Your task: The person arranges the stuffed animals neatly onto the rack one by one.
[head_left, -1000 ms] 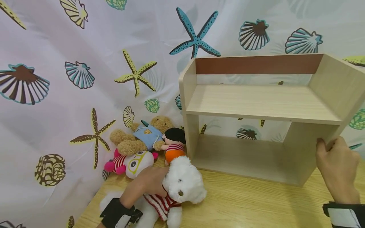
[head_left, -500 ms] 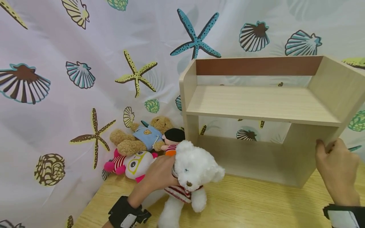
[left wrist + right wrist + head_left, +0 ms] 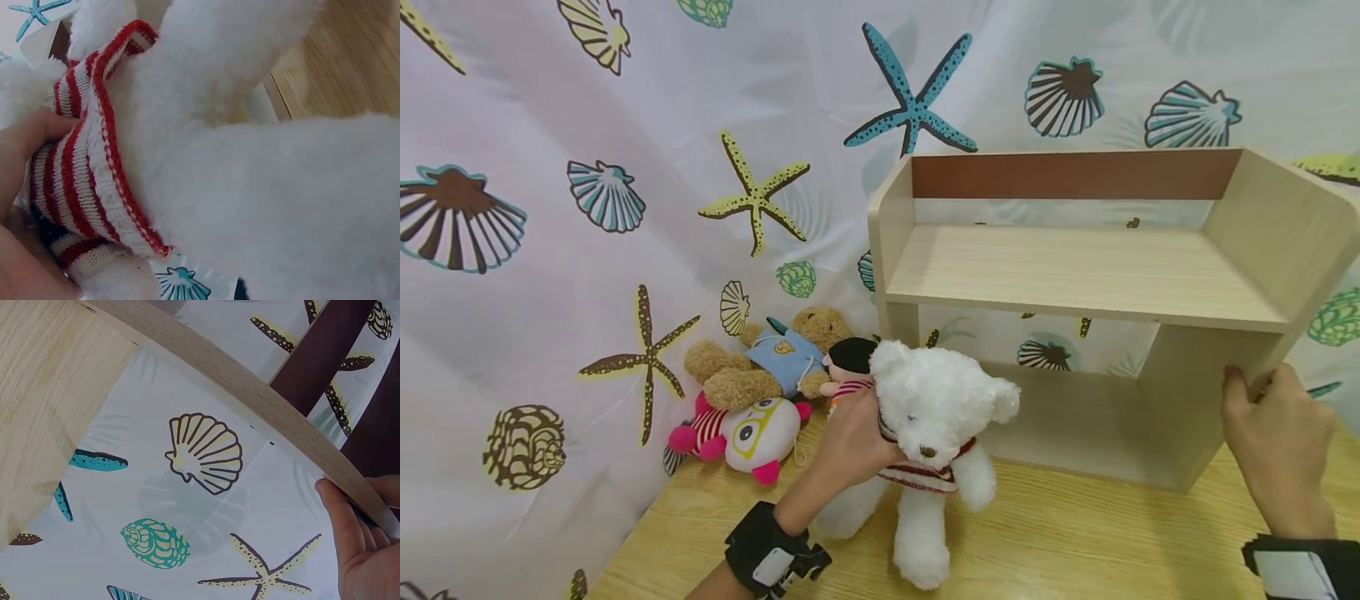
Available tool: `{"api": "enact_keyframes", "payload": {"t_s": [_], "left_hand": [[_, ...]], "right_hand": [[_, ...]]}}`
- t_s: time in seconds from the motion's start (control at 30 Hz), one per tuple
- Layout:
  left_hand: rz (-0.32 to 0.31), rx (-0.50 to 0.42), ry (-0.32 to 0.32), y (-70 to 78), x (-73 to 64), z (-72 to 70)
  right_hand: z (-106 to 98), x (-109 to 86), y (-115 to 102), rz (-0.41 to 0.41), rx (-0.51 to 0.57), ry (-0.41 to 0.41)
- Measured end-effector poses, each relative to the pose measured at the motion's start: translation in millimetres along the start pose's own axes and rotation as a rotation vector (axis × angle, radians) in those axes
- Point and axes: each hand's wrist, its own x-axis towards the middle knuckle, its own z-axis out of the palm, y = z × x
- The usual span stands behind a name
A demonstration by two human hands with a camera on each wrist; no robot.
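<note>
My left hand [image 3: 859, 442] grips a white teddy bear [image 3: 951, 400] by its upper body, from the side. The bear is upright in front of the shelf's left part; whether its feet touch the table cannot be told. In the left wrist view the thumb presses into its red-and-white striped sweater [image 3: 72, 181], and white legs [image 3: 294, 187] fill much of the picture. At the right, my right hand [image 3: 1281, 450] holds the side panel of a two-tier wooden shelf [image 3: 1090, 271]. The right wrist view has the fingers [image 3: 342, 519] curled round that panel's edge [image 3: 237, 384].
Left of the shelf lie a brown teddy bear [image 3: 786, 362] in a blue top, a doll [image 3: 852, 357] with a black cap, and a pink-and-white plush toy [image 3: 763, 433] with yellow glasses. They rest on the wooden table [image 3: 1075, 533]. A seashell-patterned curtain [image 3: 647, 108] hangs behind.
My left hand has moved right and slightly up with the white teddy bear, turning it from leaning to upright. The right hand keeps its hold on the shelf.
</note>
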Motion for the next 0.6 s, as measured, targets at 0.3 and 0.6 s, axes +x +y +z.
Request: {"api": "enact_keyframes", "payload": {"t_s": [0.3, 0.6], "left_hand": [[-0.062, -0.104, 0.054, 6.4, 7.0, 16.8], [-0.142, -0.224, 0.075, 10.7, 17.6, 31.4]], "right_hand": [[0.0, -1.2, -0.8, 0.005, 0.002, 0.013], [-0.4, -0.8, -1.3, 0.006, -0.001, 0.01]]}}
